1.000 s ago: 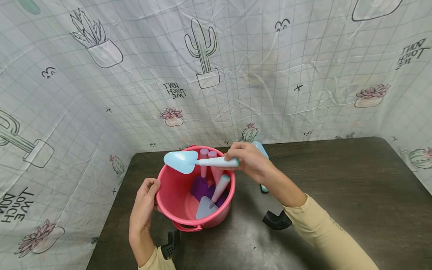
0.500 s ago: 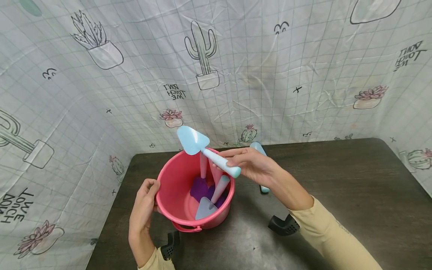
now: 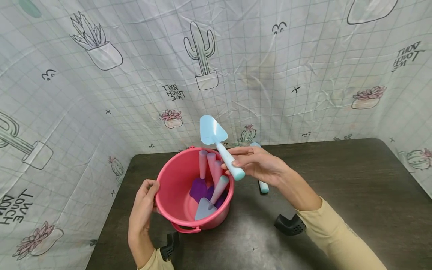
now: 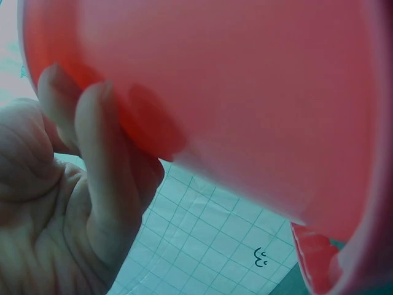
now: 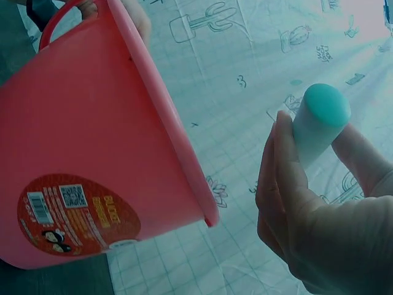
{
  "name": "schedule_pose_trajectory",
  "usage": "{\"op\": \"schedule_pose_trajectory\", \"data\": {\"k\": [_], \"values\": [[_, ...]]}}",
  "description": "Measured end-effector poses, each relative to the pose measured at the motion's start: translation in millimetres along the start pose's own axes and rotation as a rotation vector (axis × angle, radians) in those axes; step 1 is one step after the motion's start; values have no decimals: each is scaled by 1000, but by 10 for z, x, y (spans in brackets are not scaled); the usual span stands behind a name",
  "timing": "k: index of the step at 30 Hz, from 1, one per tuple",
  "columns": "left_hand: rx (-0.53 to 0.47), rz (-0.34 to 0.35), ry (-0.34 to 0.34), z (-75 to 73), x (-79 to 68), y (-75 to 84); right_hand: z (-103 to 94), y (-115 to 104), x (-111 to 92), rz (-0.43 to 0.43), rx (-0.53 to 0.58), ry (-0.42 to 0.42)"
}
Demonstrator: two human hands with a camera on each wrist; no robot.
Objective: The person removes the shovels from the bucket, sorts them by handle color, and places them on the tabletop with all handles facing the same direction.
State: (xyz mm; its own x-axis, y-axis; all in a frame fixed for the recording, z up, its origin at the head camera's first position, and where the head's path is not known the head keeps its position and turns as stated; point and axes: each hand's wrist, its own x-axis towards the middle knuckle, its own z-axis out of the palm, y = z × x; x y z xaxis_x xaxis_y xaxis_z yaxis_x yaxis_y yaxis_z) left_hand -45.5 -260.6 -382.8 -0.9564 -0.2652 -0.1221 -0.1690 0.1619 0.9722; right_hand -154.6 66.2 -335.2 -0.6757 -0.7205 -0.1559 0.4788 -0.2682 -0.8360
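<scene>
My left hand (image 3: 143,204) grips the left rim of a pink bucket (image 3: 173,180), which stands upright on the table. In the left wrist view, fingers (image 4: 98,147) lie against the bucket's outer wall. My right hand (image 3: 263,167) pinches the pale handle of a light blue toy trowel (image 3: 212,131) over the bucket's right rim, its blade pointing up and away. The handle's teal end cap (image 5: 328,106) shows in the right wrist view. Inside the bucket lean a grey-bladed trowel (image 3: 205,210) and several pink-handled tools with purple heads (image 3: 199,189).
Another light blue tool (image 3: 264,186) lies on the dark table (image 3: 337,187) behind my right hand, partly hidden by it. A patterned cloth (image 3: 256,75) hangs along the back and sides. The bucket's pink carrying handle (image 3: 185,228) hangs at its front.
The trowel's blade has swung from pointing left over the bucket to pointing up and away. My right hand has shifted slightly right. The left hand and bucket stay in place.
</scene>
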Motion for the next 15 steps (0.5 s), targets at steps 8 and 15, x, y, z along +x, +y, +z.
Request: {"op": "schedule_pose_trajectory", "data": {"k": [8,15], "values": [[-5,2,-2,-3,1,-9,-61,-50,-89,-16,-46,50],[-13,-5,2,1,4,-11,-124,-89,-162,-7,-103,109]]}}
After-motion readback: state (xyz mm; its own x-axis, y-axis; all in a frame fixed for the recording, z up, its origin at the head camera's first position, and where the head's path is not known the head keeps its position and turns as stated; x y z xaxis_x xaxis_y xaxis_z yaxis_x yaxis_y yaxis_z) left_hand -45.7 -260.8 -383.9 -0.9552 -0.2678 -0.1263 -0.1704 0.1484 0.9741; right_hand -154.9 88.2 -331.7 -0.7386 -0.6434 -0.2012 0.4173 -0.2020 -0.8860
